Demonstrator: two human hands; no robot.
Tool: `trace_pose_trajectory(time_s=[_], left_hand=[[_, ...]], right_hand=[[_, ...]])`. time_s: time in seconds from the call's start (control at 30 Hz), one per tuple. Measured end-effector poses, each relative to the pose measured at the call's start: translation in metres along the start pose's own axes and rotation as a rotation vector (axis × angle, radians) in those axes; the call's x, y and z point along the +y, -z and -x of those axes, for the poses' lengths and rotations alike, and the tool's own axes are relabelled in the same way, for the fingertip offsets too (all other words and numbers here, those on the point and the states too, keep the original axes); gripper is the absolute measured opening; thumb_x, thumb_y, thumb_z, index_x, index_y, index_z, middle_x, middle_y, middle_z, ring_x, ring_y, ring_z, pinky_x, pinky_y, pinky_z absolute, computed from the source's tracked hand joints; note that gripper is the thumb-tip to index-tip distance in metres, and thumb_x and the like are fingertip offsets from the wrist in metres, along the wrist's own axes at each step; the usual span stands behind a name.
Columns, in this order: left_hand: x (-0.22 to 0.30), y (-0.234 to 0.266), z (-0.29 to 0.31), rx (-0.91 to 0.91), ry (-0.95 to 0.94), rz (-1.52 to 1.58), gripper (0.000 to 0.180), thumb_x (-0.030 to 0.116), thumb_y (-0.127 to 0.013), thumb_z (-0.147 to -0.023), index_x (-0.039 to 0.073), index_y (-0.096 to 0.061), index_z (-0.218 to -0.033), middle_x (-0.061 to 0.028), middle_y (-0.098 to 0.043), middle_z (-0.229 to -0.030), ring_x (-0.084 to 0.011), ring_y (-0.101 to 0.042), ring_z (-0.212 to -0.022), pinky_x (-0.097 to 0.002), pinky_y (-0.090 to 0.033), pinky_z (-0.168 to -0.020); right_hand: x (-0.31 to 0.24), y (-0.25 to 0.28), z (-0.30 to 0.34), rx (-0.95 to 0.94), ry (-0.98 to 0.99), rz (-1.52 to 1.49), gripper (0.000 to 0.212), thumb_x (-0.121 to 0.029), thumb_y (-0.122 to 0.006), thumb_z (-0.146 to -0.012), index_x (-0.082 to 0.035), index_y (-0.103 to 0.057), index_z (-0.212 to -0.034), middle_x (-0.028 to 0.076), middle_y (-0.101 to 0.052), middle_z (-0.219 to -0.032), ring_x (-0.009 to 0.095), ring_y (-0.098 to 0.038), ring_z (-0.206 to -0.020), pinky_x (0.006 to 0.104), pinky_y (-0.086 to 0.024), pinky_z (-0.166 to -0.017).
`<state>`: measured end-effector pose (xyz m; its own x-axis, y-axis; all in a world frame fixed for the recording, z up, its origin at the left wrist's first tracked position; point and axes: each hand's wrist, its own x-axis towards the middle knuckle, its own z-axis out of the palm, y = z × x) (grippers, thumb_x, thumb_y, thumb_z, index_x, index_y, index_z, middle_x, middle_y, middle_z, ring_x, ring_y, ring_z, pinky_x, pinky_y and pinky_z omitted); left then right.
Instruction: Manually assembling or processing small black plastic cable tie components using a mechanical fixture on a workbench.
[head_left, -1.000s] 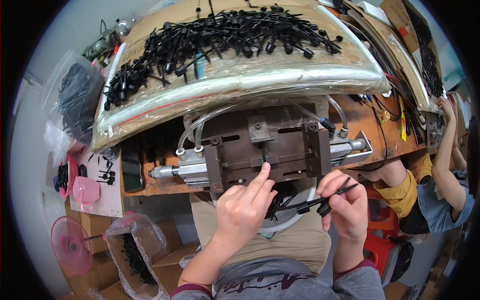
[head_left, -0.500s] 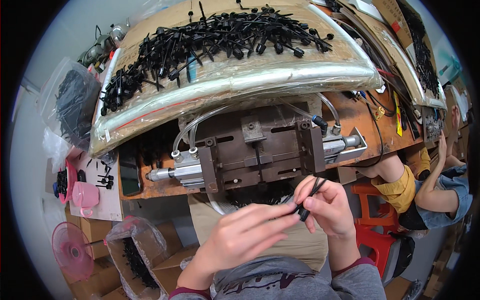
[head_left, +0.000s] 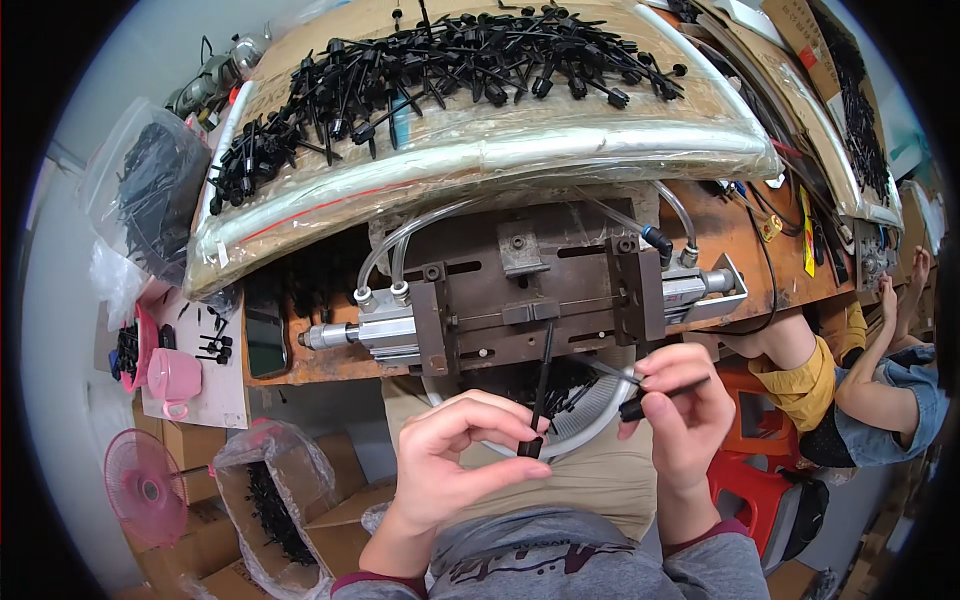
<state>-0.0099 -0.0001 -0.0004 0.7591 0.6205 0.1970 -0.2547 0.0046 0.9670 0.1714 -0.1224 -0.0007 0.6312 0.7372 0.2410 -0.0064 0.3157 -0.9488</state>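
My left hand [head_left: 440,455] is closed, thumb and fingers pinching the thick end of a thin black plastic rod [head_left: 542,385]. That rod points up and away, its far tip at the small middle block of a brown metal fixture [head_left: 480,345]. My right hand [head_left: 685,415] is closed on another black rod-shaped piece [head_left: 632,410] with a thick capped end, held to the right of the first and apart from it. Below the fixture, a pale round basket [head_left: 580,440] holds many similar black pieces, partly hidden by my hands.
Silver air cylinders [head_left: 388,335] with clear hoses flank the fixture. Behind it, a plastic-wrapped cardboard tray [head_left: 450,165] carries a heap of black rods. A phone [head_left: 267,340], a pink cup [head_left: 175,376] and a pink fan [head_left: 147,488] stand left. Another person [head_left: 890,385] sits right.
My hands were together over the black pieces and have moved apart. The left has brought one rod up to the fixture's middle block; the right keeps another piece farther right.
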Motion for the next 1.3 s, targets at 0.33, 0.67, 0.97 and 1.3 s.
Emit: trace_pose_trajectory(time_s=[0.33, 0.67, 0.97, 1.3], left_hand=[[-0.006, -0.025, 0.005, 0.151, 0.100, -0.213, 0.033, -0.001, -0.066, -0.082, 0.004, -0.053, -0.112, -0.0042, -0.057, -0.099, -0.0109, -0.058, -0.087, -0.0231, -0.045, -0.070], [-0.017, -0.016, -0.008, -0.011, -0.123, -0.423, 0.034, 0.007, -0.083, -0.064, 0.004, -0.069, -0.095, -0.0078, -0.071, -0.091, -0.0142, -0.064, -0.076, -0.0214, -0.042, -0.056], [-0.018, -0.001, 0.011, 0.282, -0.002, -0.217, 0.027, 0.001, -0.077, -0.075, 0.003, -0.060, -0.096, -0.0082, -0.070, -0.098, -0.0016, -0.052, -0.065, -0.0130, -0.035, -0.054], [-0.007, -0.002, 0.007, 0.342, 0.191, 0.184, 0.023, 0.023, -0.048, -0.091, 0.002, -0.049, -0.101, -0.0264, -0.065, -0.079, -0.0019, -0.027, -0.047, -0.0171, -0.025, -0.045]], right_hand=[[0.012, -0.012, 0.008, -0.128, 0.520, 0.643, 0.029, 0.007, -0.073, -0.068, -0.002, -0.066, -0.095, 0.016, -0.064, -0.106, 0.023, -0.065, -0.086, 0.0276, -0.055, -0.070], [0.014, -0.007, 0.001, -0.330, 0.282, 0.314, 0.024, 0.003, -0.077, -0.069, 0.000, -0.069, -0.092, 0.015, -0.065, -0.099, 0.022, -0.064, -0.088, 0.0293, -0.053, -0.072], [0.028, -0.010, -0.004, -0.191, 0.441, 0.537, 0.025, 0.009, -0.074, -0.071, 0.001, -0.071, -0.095, 0.018, -0.067, -0.096, 0.024, -0.069, -0.084, 0.0278, -0.059, -0.068], [0.045, -0.021, 0.001, -0.258, 0.946, 0.919, 0.024, 0.004, -0.070, -0.069, 0.007, -0.069, -0.092, 0.025, -0.065, -0.104, 0.022, -0.068, -0.068, 0.0241, -0.055, -0.056]])
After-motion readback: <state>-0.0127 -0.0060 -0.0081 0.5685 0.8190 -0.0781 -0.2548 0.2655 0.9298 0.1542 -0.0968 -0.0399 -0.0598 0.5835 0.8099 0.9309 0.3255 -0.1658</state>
